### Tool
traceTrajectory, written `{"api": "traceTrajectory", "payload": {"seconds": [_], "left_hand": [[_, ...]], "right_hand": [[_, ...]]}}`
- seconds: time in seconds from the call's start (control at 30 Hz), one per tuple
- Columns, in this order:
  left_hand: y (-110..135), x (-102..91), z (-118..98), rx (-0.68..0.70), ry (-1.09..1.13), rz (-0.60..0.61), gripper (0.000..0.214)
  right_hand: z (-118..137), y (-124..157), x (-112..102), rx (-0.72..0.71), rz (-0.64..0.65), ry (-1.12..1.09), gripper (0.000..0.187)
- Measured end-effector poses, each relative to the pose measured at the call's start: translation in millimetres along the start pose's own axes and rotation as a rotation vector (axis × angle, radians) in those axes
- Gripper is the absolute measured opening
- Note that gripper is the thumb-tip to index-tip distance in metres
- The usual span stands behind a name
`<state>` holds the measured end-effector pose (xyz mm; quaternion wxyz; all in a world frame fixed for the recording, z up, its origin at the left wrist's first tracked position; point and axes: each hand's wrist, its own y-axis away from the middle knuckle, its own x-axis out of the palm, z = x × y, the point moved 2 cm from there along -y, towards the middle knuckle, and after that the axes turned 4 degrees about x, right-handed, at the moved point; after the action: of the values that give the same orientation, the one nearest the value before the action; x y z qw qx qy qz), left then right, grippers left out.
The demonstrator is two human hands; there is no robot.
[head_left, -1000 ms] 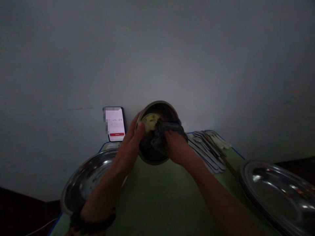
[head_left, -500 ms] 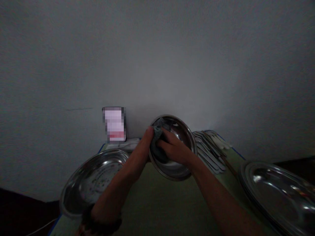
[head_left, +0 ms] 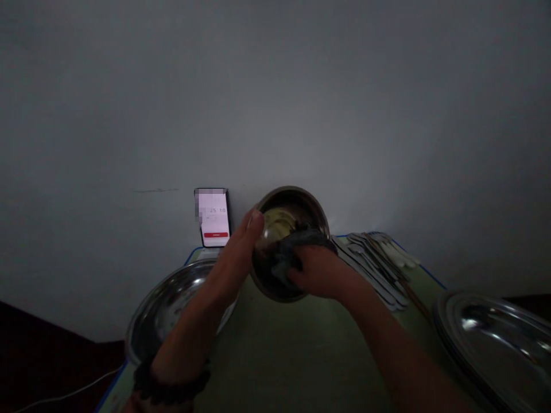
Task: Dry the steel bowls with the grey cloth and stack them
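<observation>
A small steel bowl (head_left: 284,207) is held up above the green table (head_left: 293,355), its opening tilted toward me. My left hand (head_left: 235,261) grips its left rim, thumb on the edge. Inside the bowl, my right hand (head_left: 321,269) presses a dark grey cloth (head_left: 286,255) against the lower inner wall, fingers closed on the cloth. A dark bead bracelet sits on my left wrist.
A large steel plate (head_left: 172,304) lies at the left under my left arm. More steel plates (head_left: 499,338) are stacked at the right. Several spoons (head_left: 374,258) lie at the back right. A lit phone (head_left: 214,218) leans on the wall.
The bowl has tipped back and shifted left, its opening facing me again. My right hand with the cloth slid from the upper left of the bowl down to its lower inside.
</observation>
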<state>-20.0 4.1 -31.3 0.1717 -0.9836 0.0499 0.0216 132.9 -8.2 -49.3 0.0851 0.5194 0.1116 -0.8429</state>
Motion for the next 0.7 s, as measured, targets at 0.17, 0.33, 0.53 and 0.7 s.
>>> {"api": "traceTrajectory", "payload": {"seconds": [0.17,0.33,0.53,0.7], "left_hand": [[5.3,9.0,-6.3,0.020,-0.026,0.143,0.053],[8.6,17.1,-4.8,-0.037,-0.075,0.239,0.050],[-2.1,11.9,9.1,-0.047,0.035,0.040,0.049],[-11.8,-4.8,7.3,-0.111,0.223,-0.166,0.056]], "right_hand": [[-12.7,-8.4,-2.3,0.191,-0.337,0.098,0.027],[-14.1,-16.7,7.5,0.087,-0.603,-0.199,0.024],[13.2,-15.2,24.7,-0.248,-0.336,-0.574,0.023],[30.2,-3.6,12.8,-0.374,-0.045,-0.655,0.022]]}}
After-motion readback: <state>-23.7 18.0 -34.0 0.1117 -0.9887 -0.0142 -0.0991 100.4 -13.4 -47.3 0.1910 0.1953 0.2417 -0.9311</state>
